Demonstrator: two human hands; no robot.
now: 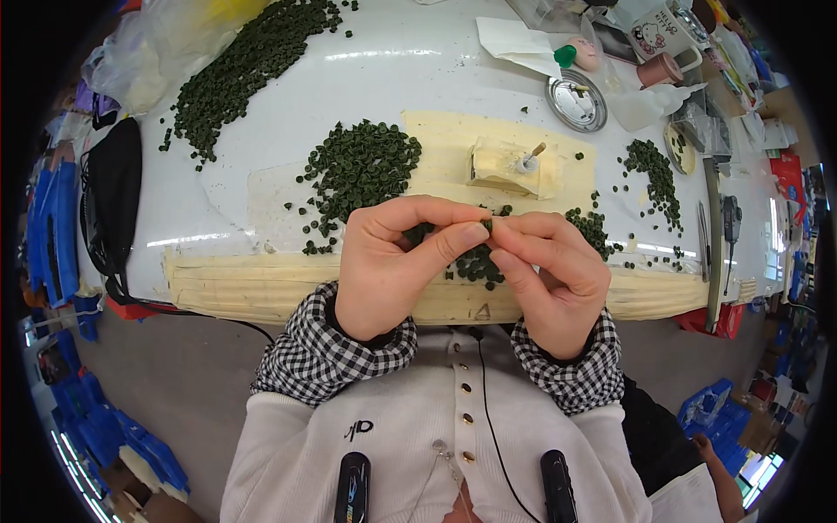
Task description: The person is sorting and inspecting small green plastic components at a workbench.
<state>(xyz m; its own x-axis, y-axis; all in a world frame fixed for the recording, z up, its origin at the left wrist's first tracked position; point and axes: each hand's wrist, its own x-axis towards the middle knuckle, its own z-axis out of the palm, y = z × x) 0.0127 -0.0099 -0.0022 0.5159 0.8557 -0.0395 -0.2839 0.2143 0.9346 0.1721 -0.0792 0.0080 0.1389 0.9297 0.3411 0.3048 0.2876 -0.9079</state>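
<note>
My left hand (392,261) and my right hand (554,270) meet in front of my chest, above the near edge of the white table (288,131). Between their thumbs and forefingers they pinch one small dark green piece (487,225). Under and behind the hands lies a heap of the same green pieces (362,166), with more scattered pieces (593,231) to the right. A small cream block with an upright pin (514,166) stands just beyond the hands on a taped cream patch.
A long band of green pieces (244,61) runs across the far left of the table. A round metal tin (576,101), a mug (658,35) and plastic bags sit at the far right. A black pouch (113,196) lies at the left edge. Blue crates (113,436) stand on the floor.
</note>
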